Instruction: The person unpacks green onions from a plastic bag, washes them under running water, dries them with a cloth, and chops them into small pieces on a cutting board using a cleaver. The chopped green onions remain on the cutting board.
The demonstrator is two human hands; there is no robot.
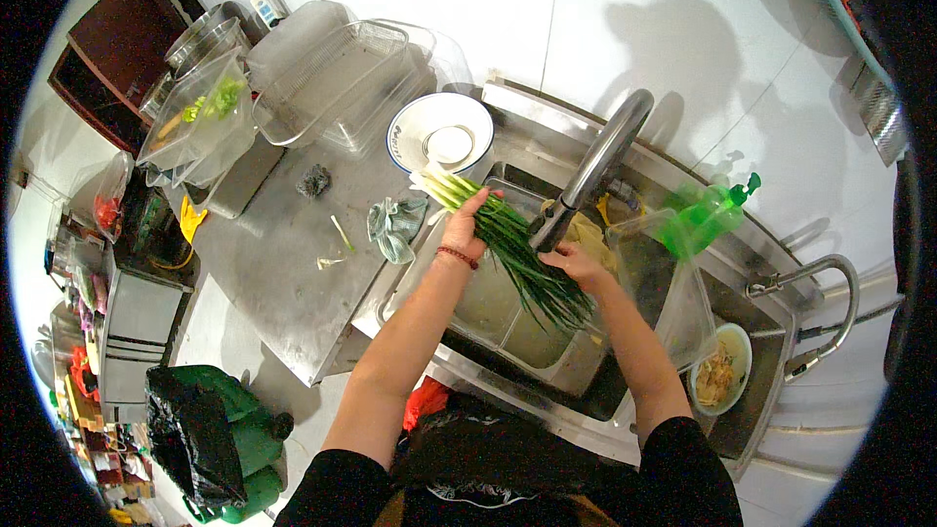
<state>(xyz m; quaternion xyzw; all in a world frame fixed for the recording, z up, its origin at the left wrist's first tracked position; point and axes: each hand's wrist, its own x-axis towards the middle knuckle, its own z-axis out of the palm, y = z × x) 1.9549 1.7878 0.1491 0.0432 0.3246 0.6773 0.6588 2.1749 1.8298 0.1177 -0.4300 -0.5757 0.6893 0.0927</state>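
Observation:
My left hand (466, 225) is closed around a bunch of green onions (509, 241) near its white ends. The bunch lies at a slant over the sink, with its green tips towards the lower right. Beside the green part is my right hand (578, 266), just under the head of a metal faucet (611, 161); its fingers are partly hidden, so its hold is unclear. Below the bunch sits a clear plastic container (542, 340) in the sink. The white ends lie close to a white enamel basin (402, 124) with a blue rim.
On the steel counter (271, 256) are a wrung cloth (395, 229), a steel scrubber (313, 181), onion scraps and a wire basket (329, 80). A green spray bottle (703, 219) stands behind the sink. A bowl of food scraps (721, 369) sits right, a lined green bin (219, 439) lower left.

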